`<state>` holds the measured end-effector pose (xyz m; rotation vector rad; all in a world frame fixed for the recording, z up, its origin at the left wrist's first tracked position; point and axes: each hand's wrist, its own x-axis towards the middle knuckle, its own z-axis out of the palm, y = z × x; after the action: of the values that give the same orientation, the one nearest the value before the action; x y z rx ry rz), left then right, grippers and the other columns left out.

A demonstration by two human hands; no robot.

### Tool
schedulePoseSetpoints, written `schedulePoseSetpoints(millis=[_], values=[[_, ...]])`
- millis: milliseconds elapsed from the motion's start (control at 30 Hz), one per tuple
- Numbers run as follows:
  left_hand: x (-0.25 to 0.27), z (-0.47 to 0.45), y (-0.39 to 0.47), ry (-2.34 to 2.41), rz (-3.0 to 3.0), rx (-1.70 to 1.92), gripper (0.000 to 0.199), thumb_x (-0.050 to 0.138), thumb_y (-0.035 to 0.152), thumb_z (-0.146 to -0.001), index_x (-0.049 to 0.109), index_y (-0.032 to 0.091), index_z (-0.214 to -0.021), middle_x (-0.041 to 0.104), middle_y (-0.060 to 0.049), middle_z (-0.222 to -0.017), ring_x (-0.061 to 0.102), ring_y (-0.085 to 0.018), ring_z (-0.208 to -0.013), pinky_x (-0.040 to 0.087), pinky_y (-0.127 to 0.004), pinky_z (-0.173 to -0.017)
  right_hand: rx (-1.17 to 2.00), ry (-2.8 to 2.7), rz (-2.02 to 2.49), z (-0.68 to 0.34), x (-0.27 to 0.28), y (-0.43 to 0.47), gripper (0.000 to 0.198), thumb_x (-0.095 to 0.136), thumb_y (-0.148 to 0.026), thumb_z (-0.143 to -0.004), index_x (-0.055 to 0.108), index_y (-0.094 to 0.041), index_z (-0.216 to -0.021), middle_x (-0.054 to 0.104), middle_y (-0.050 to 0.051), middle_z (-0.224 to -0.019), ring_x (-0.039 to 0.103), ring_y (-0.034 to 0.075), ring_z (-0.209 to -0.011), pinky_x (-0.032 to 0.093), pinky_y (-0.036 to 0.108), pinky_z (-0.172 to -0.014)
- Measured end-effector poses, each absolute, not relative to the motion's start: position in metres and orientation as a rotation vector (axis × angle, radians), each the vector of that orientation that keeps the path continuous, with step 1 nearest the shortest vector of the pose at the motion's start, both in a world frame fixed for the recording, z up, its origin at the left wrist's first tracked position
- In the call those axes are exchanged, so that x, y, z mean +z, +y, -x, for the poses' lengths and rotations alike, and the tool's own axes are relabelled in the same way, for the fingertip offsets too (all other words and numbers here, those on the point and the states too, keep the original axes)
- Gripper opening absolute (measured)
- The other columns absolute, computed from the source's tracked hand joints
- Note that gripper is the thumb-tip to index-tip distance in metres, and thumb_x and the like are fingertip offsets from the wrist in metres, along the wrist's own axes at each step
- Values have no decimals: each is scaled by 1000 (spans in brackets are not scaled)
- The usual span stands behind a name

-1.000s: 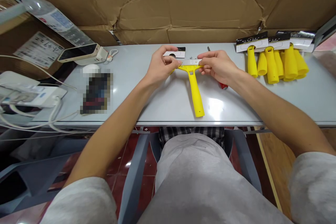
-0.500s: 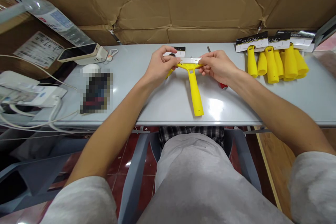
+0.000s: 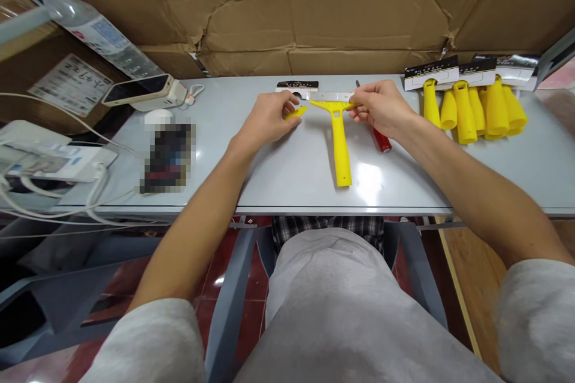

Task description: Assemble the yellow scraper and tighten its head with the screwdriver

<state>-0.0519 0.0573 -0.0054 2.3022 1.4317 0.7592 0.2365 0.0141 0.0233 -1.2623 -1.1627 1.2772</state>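
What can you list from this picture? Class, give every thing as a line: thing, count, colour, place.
Scraper: one, yellow, T-shaped, middle of the table, head pinched by the right hand.
Small yellow piece: one, at the left hand's fingertips.
Screwdriver: one, red handle, under the right wrist.
Packaged scrapers: a pile, count unclear, yellow with black-and-white cards, far right.
Card: one, black and white, back of the table.
Phone: one, pale, left back.
Bottle: one, clear, upper left.
Cables: several, white, left edge.
Cardboard: brown, behind the table.
Table: one, grey.
Left hand: on the table.
Right hand: holding the scraper.
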Motion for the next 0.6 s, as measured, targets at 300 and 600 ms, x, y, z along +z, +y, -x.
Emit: schedulePoseSetpoints(millis=[300, 600], values=[[-1, 72, 63, 1475, -2215, 682, 52, 88, 15, -72, 84, 28, -123, 87, -11, -124, 76, -26, -89, 65, -53, -99, 1308, -1171, 1224, -233, 23, 10, 27, 78, -12, -90, 54, -22, -96, 65, 3, -80, 65, 10, -68, 59, 20, -58], [17, 75, 57, 1359, -2139, 697, 45, 91, 12, -68, 88, 27, -110, 75, -1, -81, 63, -19, -73, 50, -38, -76, 1307, -1130, 1227, -233, 24, 10, 28, 78, -11, -89, 60, -19, -110, 71, 6, -98, 67, 9, -67, 64, 22, -62]])
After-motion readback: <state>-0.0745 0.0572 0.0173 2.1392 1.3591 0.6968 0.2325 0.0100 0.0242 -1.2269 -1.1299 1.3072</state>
